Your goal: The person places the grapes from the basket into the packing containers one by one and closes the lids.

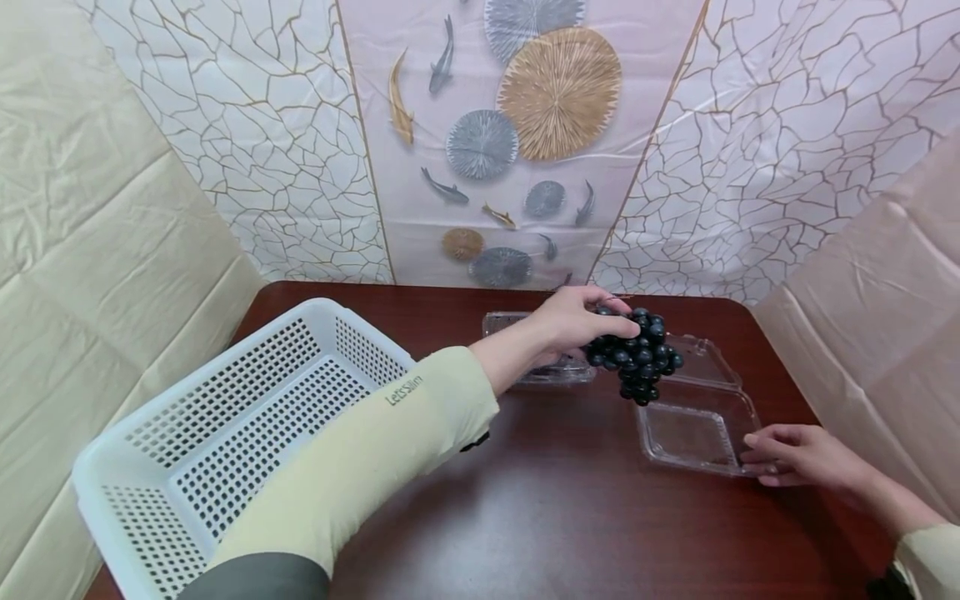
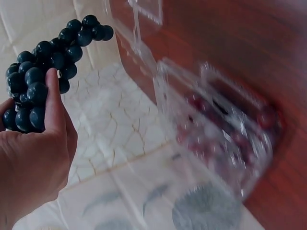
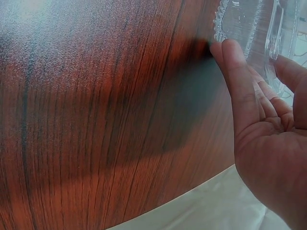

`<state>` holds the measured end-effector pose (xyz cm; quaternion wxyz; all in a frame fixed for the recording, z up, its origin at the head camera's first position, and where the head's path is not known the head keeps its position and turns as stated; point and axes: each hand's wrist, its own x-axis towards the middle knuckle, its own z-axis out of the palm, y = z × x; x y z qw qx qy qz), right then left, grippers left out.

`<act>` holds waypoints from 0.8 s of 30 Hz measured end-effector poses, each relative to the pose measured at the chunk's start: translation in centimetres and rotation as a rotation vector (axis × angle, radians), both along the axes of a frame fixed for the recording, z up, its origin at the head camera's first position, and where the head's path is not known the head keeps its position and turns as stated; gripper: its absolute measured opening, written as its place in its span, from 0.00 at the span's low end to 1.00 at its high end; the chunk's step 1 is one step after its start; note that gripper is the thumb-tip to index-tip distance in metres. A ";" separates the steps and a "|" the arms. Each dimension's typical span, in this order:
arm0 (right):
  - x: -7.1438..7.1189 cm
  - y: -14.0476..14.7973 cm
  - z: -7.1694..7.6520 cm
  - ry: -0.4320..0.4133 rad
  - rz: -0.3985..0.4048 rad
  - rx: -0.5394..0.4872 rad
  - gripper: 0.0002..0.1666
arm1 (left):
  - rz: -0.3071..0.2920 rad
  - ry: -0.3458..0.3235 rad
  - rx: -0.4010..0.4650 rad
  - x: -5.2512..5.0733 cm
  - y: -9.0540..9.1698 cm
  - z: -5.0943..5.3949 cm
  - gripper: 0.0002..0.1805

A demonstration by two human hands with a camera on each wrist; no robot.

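My left hand (image 1: 573,321) grips a bunch of dark grapes (image 1: 641,358) from its upper left side and holds it in the air. The bunch hangs in front of the hinge area of an open clear plastic clamshell box (image 1: 686,433). In the left wrist view the thumb lies along the grapes (image 2: 36,91). At the box's near right corner my right hand (image 1: 810,458) pinches the edge. The right wrist view shows its thumb on one side of the box wall (image 3: 240,21) and the fingers on the other.
A large white perforated basket (image 1: 206,392) stands at the left, partly behind my left forearm. Another clear clamshell box (image 1: 558,372) with reddish grapes (image 2: 211,148) inside sits near the table's back edge. Patterned cloth (image 1: 292,125) hangs behind the brown table (image 1: 540,517).
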<state>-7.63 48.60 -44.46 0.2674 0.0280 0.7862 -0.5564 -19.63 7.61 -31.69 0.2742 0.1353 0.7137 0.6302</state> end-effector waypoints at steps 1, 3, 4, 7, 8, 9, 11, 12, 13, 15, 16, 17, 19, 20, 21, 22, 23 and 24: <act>0.0 0.0 0.0 -0.003 -0.001 0.002 0.15 | 0.009 -0.002 0.001 0.2 0.5 -0.2 0.11; -0.1 0.0 0.1 -0.014 -0.004 0.008 0.15 | 0.034 -0.025 0.017 0.7 1.5 -0.6 0.10; -0.2 0.0 0.1 -0.018 -0.005 0.012 0.16 | 0.048 -0.034 0.023 0.9 2.0 -0.8 0.09; -0.3 -0.1 0.2 -0.031 -0.010 0.032 0.17 | 0.093 -0.060 0.039 1.4 3.6 -1.5 0.09; -0.4 -0.1 0.3 -0.034 -0.010 0.040 0.17 | 0.105 -0.066 0.038 1.6 4.0 -1.8 0.09; -0.4 -0.1 0.3 -0.034 -0.010 0.048 0.18 | 0.114 -0.064 0.030 1.8 4.5 -2.0 0.09; -0.5 -0.2 0.4 -0.032 -0.013 0.064 0.20 | 0.121 -0.060 0.010 2.1 5.4 -2.5 0.09; -0.5 -0.2 0.4 -0.032 -0.015 0.069 0.20 | 0.121 -0.054 -0.003 2.2 5.9 -2.8 0.09; -0.5 -0.3 0.5 -0.032 -0.016 0.072 0.21 | 0.122 -0.046 -0.021 2.4 6.3 -3.0 0.09; -0.5 -0.5 0.5 -0.029 -0.013 0.071 0.22 | 0.119 -0.040 -0.044 2.7 7.1 -3.5 0.09; -0.5 -0.6 0.4 -0.032 -0.016 0.070 0.22 | 0.118 -0.039 -0.052 2.8 7.4 -3.8 0.09; -0.5 -0.7 0.4 -0.034 -0.020 0.067 0.22 | 0.120 -0.036 -0.060 2.9 7.7 -4.0 0.09; -0.4 -0.9 0.4 -0.033 -0.022 0.062 0.22 | 0.121 -0.026 -0.076 3.1 8.3 -4.5 0.09; -0.4 -0.9 0.4 -0.034 -0.023 0.061 0.22 | 0.124 -0.022 -0.082 3.3 8.5 -4.7 0.10; -0.4 -1.0 0.3 -0.036 -0.029 0.062 0.23 | 0.125 -0.011 -0.093 3.4 8.8 -4.9 0.10; -0.4 -1.1 0.3 -0.037 -0.030 0.063 0.23 | 0.130 -0.004 -0.102 3.5 9.0 -5.1 0.10; -0.4 -1.1 0.3 -0.037 -0.030 0.065 0.24 | 0.134 0.002 -0.110 3.6 9.2 -5.2 0.10; -0.4 -1.1 0.3 -0.039 -0.029 0.068 0.25 | 0.138 0.007 -0.119 3.7 9.4 -5.4 0.10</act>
